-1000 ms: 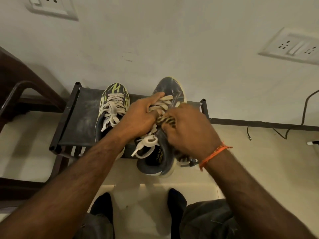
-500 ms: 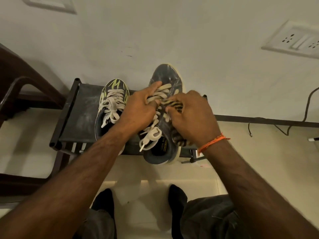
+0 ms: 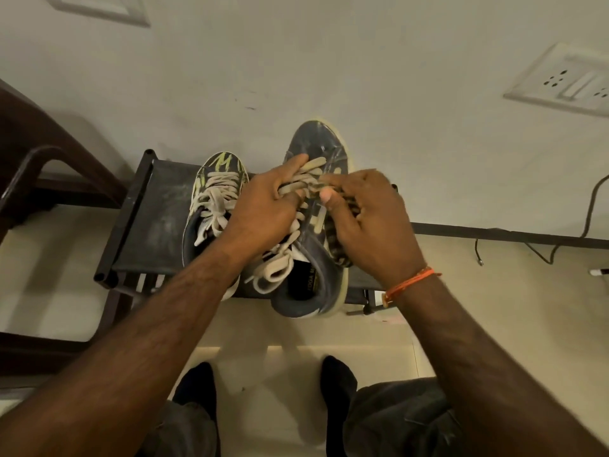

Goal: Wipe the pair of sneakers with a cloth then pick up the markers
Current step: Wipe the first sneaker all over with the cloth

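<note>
Striped cloth (image 3: 339,239) slid toeward, suede sneaker (image 3: 316,258).

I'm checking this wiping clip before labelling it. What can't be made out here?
- Head view: striped cloth mostly covered by the right hand.
- Dark grey sneaker: the lace area sits under the left hand.
- Insole print: too small to read.
- Markers: none identifiable; a white object at the right edge is cut off.

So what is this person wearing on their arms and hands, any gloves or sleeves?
No gloves and no sleeves show: both forearms are bare to the frame's edge. The right hand has a thin orange thread band tied round its wrist, with a small pale bead or knot. The left hand and its wrist carry nothing.
</note>
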